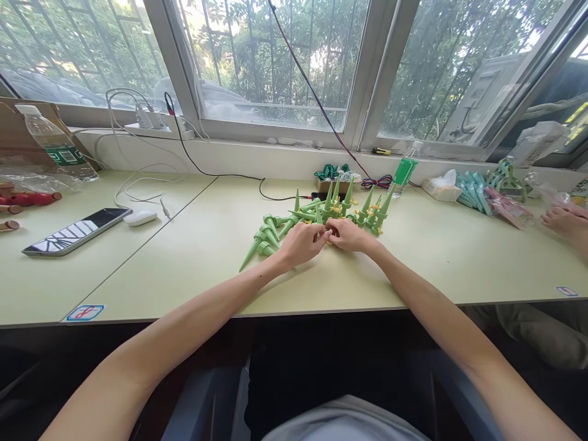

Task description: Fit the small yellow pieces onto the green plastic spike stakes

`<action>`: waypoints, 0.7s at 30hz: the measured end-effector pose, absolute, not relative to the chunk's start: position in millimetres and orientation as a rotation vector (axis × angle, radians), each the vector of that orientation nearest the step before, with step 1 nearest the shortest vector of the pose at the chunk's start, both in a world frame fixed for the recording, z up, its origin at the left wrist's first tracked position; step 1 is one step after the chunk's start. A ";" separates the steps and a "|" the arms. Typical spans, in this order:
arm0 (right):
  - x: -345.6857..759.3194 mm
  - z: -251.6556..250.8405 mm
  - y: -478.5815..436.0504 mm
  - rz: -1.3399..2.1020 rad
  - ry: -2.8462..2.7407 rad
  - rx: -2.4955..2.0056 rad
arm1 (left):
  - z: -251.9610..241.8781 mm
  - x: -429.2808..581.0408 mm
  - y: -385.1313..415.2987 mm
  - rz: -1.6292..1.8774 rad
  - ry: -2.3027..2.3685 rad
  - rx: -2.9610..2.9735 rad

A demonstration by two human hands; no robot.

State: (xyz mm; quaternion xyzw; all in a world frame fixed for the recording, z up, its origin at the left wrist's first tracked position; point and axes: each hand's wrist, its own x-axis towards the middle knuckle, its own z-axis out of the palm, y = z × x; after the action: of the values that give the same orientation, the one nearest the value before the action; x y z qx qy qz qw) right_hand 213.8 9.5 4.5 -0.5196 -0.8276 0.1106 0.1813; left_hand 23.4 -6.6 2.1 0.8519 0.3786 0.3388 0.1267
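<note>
My left hand (301, 244) is closed around a green plant watering spike (318, 212), whose pointed tip sticks up above the fingers. Touching it fingertip to fingertip, my right hand (348, 235) is pinched at the spike's lower part; a bit of yellow shows there, but the fingers cover most of it. Behind and to the right, several green watering spikes (381, 211) with small yellow valves stand point up. More green spikes (252, 251) lie on their sides in a heap to the left of my left hand.
On the pale table (184, 275) lie a phone (78, 231) and a white mouse-shaped object (140, 217) at left. Behind the spikes are a small box (324, 184) and a bottle (405, 171). Tissues (443, 185) and bagged items (508, 207) sit right, near another person's hand (567, 222).
</note>
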 end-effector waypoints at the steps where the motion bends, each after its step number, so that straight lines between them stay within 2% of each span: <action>1: 213.6 4.8 9.6 0.314 -2.339 -1.472 | 2.0 23.3 -6.6 0.987 1.101 2.480; 21: 215.6 1.1 11.9 0.229 -2.346 -1.468 | 4.5 25.0 -7.0 1.098 1.042 2.300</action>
State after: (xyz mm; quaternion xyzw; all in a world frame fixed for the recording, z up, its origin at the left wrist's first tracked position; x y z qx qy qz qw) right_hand 215.6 11.9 1.1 -0.5198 -0.8309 0.0812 0.1814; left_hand 25.0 -7.0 4.5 0.8195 0.3714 0.3914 0.1929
